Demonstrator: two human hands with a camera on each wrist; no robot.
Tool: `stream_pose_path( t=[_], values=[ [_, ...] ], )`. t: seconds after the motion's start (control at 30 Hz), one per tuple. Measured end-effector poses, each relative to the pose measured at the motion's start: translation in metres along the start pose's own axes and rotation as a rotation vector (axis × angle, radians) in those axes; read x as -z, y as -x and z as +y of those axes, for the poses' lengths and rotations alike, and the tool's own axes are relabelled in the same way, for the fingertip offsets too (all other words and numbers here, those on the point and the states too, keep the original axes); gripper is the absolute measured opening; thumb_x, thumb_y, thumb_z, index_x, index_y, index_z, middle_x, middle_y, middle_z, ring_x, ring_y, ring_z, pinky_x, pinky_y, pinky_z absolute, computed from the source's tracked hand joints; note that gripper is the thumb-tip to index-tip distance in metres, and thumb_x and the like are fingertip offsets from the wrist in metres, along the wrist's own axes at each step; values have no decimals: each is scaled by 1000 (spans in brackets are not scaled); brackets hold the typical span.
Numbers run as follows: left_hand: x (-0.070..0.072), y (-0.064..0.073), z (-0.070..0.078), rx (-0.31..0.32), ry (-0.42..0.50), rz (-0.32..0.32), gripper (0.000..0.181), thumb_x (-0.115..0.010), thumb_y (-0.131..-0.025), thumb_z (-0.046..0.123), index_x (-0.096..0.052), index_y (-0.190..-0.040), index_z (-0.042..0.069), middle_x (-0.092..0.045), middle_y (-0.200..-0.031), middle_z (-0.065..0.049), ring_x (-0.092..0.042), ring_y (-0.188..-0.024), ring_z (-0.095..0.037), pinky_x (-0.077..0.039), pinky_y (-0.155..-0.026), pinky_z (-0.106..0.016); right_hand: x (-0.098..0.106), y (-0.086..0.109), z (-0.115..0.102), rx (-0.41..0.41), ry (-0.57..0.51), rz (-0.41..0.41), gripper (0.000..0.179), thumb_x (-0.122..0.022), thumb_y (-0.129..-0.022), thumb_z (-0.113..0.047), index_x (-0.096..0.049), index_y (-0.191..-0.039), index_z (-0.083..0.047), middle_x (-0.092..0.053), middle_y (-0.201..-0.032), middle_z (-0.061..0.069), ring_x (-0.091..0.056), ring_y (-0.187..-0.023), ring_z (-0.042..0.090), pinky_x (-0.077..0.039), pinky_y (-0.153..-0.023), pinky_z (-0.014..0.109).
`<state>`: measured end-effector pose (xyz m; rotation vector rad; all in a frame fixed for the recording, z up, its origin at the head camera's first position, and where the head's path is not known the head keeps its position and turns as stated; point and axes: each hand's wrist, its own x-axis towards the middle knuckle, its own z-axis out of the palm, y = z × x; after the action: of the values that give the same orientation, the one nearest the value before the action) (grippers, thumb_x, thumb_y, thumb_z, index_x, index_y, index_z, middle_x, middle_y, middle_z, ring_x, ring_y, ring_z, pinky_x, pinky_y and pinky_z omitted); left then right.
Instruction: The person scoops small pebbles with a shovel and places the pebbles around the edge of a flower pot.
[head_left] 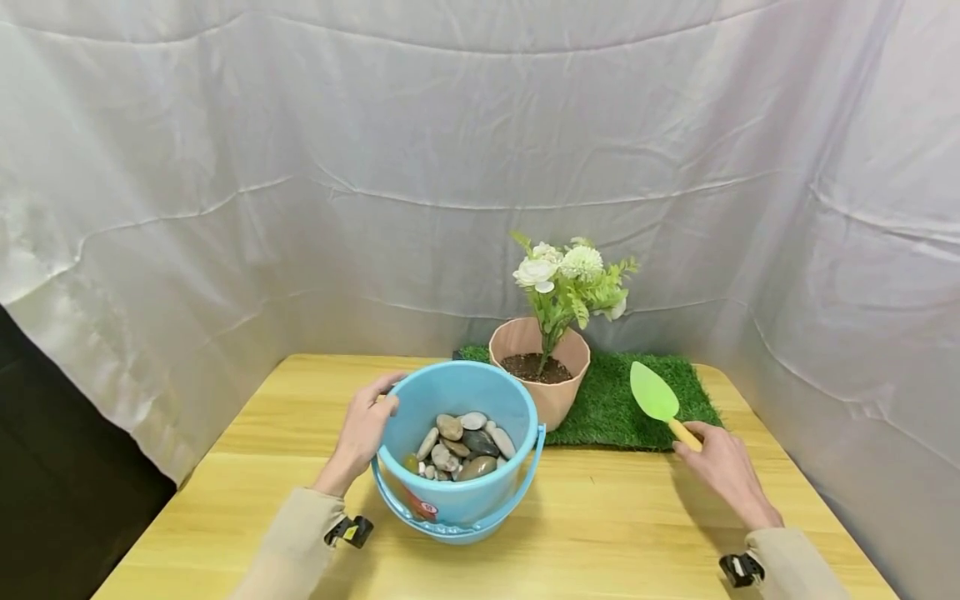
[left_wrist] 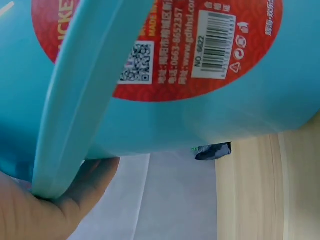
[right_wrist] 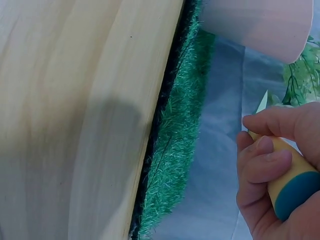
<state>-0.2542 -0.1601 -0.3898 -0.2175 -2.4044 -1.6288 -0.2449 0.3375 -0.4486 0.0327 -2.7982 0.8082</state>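
A light blue bucket (head_left: 465, 492) holds several smooth stones (head_left: 453, 450) in grey, brown and white. My left hand (head_left: 365, 429) grips its rim on the left side, thumb over the edge; the bucket's handle hangs down in front. In the left wrist view the hand (left_wrist: 55, 210) is partly hidden by the blue handle (left_wrist: 75, 100). My right hand (head_left: 723, 467) holds a garden trowel (head_left: 655, 393) with a green blade and yellow handle, raised at the right. In the right wrist view the fingers curl round the yellow trowel handle (right_wrist: 295, 172), which has a teal end.
Behind the bucket stands a pink flowerpot (head_left: 551, 400) with soil and white artificial-looking flowers (head_left: 577, 267). It sits on a green grass mat (head_left: 615, 425) at the back right of the wooden table (head_left: 600, 533). Grey curtains (head_left: 450, 167) surround the table's back and sides.
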Motion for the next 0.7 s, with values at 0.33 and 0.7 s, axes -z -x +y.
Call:
stream_pose_path(
  t=[0.33,0.7],
  values=[
    [-4,-5,-2,9,-2,-46,57,-41,-78,2,-62,-130,12,-64,-117,-14,-57,-102,-30,-43,-83,-38,2,1,-10,-19,-13,26,53,-60,-93,-27,-53,-136,3,-57,-62,3,-37,-40,9,-32,-36,27],
    [-1,-7,-5,-6,58,-160,63,-41,-79,-3,-51,-140,9,-54,-141,-15,-53,-121,-34,-41,-94,-45,14,2,-39,37,-2,79,48,-61,-93,-32,-60,-130,-2,-57,-63,2,-37,-41,10,-33,-37,28]
  ],
)
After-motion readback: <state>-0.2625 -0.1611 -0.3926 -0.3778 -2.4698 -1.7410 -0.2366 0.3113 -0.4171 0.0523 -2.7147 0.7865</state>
